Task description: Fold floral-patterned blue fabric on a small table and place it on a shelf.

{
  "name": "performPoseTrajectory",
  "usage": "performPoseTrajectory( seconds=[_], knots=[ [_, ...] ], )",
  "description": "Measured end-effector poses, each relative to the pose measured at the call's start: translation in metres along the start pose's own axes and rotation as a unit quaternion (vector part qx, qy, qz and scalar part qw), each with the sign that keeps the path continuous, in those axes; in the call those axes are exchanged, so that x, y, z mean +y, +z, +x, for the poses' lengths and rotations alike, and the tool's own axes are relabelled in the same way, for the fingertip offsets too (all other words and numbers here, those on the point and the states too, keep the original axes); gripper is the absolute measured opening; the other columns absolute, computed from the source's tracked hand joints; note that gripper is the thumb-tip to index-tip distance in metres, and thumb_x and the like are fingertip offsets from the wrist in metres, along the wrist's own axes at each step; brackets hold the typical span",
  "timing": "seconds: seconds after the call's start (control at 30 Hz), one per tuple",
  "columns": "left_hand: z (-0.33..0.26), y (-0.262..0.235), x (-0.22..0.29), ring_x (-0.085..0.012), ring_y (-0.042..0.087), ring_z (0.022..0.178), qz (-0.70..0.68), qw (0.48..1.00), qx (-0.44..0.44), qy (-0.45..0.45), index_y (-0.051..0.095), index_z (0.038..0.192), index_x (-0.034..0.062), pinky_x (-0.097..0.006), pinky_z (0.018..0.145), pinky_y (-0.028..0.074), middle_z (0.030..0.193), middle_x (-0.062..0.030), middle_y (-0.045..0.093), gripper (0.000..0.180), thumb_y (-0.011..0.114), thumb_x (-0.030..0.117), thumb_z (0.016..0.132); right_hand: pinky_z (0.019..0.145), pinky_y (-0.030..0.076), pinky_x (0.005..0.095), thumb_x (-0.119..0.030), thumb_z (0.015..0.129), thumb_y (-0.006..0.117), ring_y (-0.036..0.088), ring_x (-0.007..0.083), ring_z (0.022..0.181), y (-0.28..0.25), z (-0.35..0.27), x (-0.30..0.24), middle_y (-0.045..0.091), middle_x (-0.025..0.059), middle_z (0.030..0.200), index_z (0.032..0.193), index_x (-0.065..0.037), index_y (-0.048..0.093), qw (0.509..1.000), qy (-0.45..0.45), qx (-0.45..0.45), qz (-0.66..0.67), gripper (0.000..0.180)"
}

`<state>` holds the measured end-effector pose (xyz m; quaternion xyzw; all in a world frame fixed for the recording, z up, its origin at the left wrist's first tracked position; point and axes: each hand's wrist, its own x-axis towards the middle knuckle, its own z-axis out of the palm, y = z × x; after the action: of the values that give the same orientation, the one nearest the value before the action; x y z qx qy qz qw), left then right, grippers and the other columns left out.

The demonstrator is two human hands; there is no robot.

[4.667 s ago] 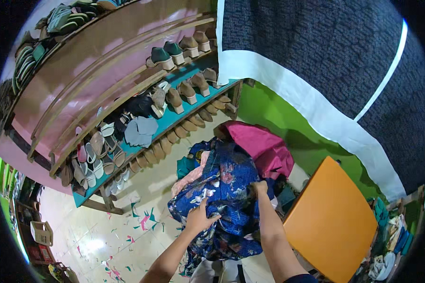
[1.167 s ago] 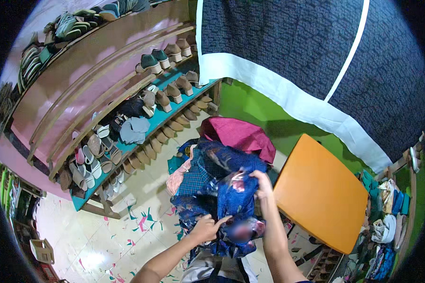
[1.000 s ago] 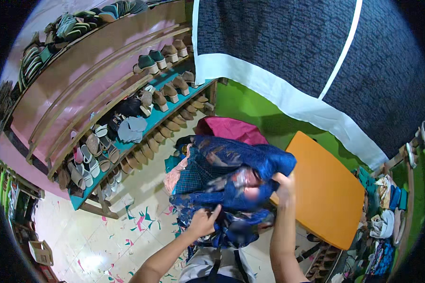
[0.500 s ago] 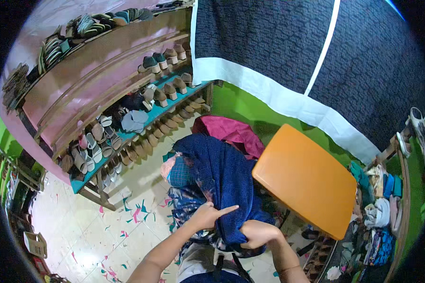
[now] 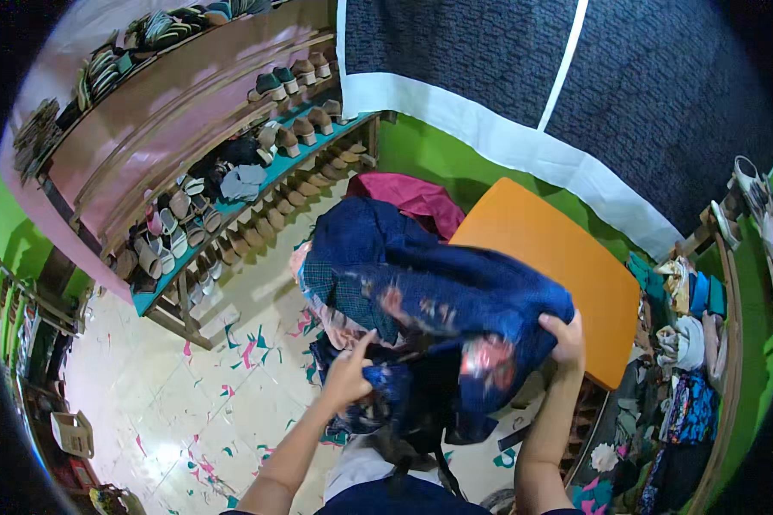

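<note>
My right hand [image 5: 565, 336] grips the edge of a dark blue cloth [image 5: 524, 287] and holds it up to the right, across part of the orange tabletop. The lifted cloth is blurred and shows a pink floral pattern [image 5: 487, 359] on its lower part. On the near left of the fabric pile, my left hand [image 5: 348, 379] has its index finger stretched out, with its other fingers curled at a bunch of blue patterned cloth [image 5: 386, 386]. Between the hands lie a dark green checked cloth [image 5: 359, 296] and a pale pink cloth [image 5: 331, 322]. Behind them rests a magenta cloth [image 5: 416, 199].
An orange table [image 5: 545, 257] stands right of the pile. Along the left wall runs a shoe rack [image 5: 275, 202] with several heeled shoes. Folded fabrics [image 5: 683, 343] fill a shelf at the right. Pink and green scraps [image 5: 249, 352] litter the tiled floor. A dark curtain [image 5: 464, 60] hangs behind.
My right hand has moved up and to the right, pulling the blue cloth over and exposing its floral side. My left hand has shifted slightly left and up. The whole view has shifted a little.
</note>
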<state>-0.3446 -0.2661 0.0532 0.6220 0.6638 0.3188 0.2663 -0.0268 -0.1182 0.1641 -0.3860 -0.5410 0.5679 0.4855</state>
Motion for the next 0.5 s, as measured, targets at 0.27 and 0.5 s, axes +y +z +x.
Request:
performPoseTrajectory(
  seconds=[0.27,0.5],
  knots=[
    [-0.035,-0.072,0.0,-0.0153,0.061,0.079,-0.114,0.982,-0.12,-0.091,0.058,0.103,0.0078,-0.026,0.05,0.05,0.087,-0.0078,0.062,0.038,0.058,0.0,0.066,0.076,0.043,0.0271,-0.005,0.071,0.059,0.055,0.0139,0.082,-0.003,0.017,0.007,0.059,0.0049,0.09,0.096,0.003,0.056,0.994,-0.024,0.055,-0.093,0.026],
    [-0.056,-0.12,-0.022,-0.0107,0.057,0.084,-0.233,0.971,0.019,-0.054,0.057,0.099,0.0054,-0.023,0.071,0.044,0.094,-0.0066,0.06,0.038,0.061,-0.003,0.062,0.068,0.043,0.0247,-0.003,0.068,0.059,0.054,0.0113,0.074,0.008,0.012,0.066,0.059,0.0025,0.081,0.089,0.001,0.058,0.981,0.054,0.048,-0.183,0.021]
  ],
)
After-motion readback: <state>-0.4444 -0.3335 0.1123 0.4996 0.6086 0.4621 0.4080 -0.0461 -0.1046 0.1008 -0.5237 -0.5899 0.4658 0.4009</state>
